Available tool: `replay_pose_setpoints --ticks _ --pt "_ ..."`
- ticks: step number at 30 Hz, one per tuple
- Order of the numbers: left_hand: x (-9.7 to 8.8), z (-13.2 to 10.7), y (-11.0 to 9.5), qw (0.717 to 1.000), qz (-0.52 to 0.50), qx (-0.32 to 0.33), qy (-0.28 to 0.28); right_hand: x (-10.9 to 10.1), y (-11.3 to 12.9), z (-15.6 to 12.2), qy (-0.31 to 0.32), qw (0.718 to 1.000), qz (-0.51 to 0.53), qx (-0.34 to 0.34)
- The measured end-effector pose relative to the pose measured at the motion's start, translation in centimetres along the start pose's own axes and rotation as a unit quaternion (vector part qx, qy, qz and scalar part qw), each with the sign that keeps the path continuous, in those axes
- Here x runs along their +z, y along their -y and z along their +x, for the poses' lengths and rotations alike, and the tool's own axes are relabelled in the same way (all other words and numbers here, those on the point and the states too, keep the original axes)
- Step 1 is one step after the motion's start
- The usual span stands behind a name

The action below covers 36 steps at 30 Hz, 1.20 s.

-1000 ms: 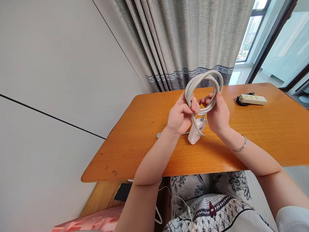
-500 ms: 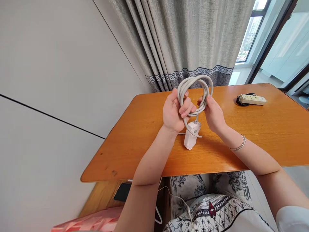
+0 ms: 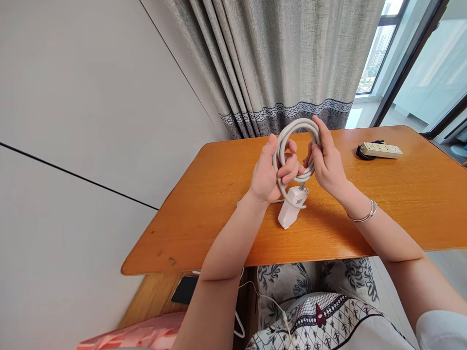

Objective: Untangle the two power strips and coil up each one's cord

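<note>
Above the wooden table, a white cable [image 3: 297, 125] is wound into a round coil of several loops. My left hand [image 3: 270, 170] is closed round the coil's left side, with the fingers curled through the loop. My right hand [image 3: 328, 163] grips the coil's right side, thumb and fingers along the loops. Below the coil a white power adapter [image 3: 293, 208] hangs or stands tilted, joined to the cable by a ribbed collar; I cannot tell whether it touches the table. A loose cable end crosses in front of the adapter, and a thin white cord shows behind my left wrist.
The orange-brown wooden table [image 3: 204, 209] spreads beneath my hands. At its back right lies a cream power strip [image 3: 383, 150] with a black cord. A dark phone [image 3: 185, 290] rests on a lower surface at the left, near pink cloth [image 3: 134, 332]. A grey curtain [image 3: 299, 58] hangs behind.
The coil has become tighter and rounder, as the loop sticking out at upper right now lies with the others. My right hand has moved up along the coil's right side. Both hands shifted slightly right.
</note>
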<state>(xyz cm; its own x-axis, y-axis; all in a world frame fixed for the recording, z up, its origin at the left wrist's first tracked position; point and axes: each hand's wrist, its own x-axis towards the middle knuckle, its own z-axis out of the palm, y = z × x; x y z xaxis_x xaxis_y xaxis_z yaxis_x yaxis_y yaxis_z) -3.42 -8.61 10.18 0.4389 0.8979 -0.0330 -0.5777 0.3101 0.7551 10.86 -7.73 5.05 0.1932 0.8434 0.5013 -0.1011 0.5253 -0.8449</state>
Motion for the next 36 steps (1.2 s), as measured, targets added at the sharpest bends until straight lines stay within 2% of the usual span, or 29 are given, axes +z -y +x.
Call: replay_pose_setpoints --ticks 7,12,15,18,19,20,22,25,27,29,33,34,36 --pt "0.2 -0.4 -0.2 1.0 -0.003 -0.028 0.011 0.1 -0.9 0.0 -0.003 1.0 0.003 -0.007" --pt "-0.2 -0.3 -0.3 1.0 -0.031 -0.001 0.003 -0.1 -1.0 0.4 0.007 1.0 0.001 0.001" --pt "-0.4 -0.1 -0.5 0.999 -0.041 0.025 -0.015 0.0 -0.7 0.3 0.002 0.996 -0.069 -0.059" --pt "-0.4 -0.1 -0.8 0.996 -0.046 0.068 -0.036 0.3 -0.3 -0.5 -0.031 0.978 -0.138 -0.151" --pt "-0.5 -0.1 -1.0 0.994 -0.049 0.086 -0.04 0.4 -0.2 -0.9 -0.02 0.973 -0.153 -0.174" --pt "-0.5 -0.1 -1.1 0.992 -0.053 0.104 -0.043 0.6 0.0 -1.3 0.008 0.968 -0.166 -0.187" --pt "-0.7 -0.1 -1.4 0.987 -0.062 0.138 -0.046 1.0 0.4 -2.0 0.105 0.96 -0.194 -0.172" --pt "-1.0 -0.1 -2.0 0.981 -0.069 0.176 -0.043 1.5 1.1 -2.5 0.279 0.935 -0.209 -0.065" --pt "-1.1 -0.3 -2.4 0.978 -0.076 0.188 -0.041 1.5 1.4 -2.4 0.391 0.901 -0.188 0.008" --pt "-1.2 -0.6 -3.0 0.977 -0.087 0.191 -0.041 1.0 1.3 -1.8 0.472 0.866 -0.158 0.052" --pt "-1.3 -1.6 -4.5 0.972 -0.12 0.2 -0.023 -1.5 0.2 0.9 0.537 0.821 -0.166 0.103" --pt "-1.4 -1.9 -4.9 0.971 -0.12 0.206 -0.022 -2.4 -0.1 1.8 0.533 0.817 -0.184 0.118" --pt "-1.5 -2.4 -5.4 0.973 -0.094 0.208 -0.032 -4.2 -0.5 3.3 0.49 0.833 -0.217 0.139"
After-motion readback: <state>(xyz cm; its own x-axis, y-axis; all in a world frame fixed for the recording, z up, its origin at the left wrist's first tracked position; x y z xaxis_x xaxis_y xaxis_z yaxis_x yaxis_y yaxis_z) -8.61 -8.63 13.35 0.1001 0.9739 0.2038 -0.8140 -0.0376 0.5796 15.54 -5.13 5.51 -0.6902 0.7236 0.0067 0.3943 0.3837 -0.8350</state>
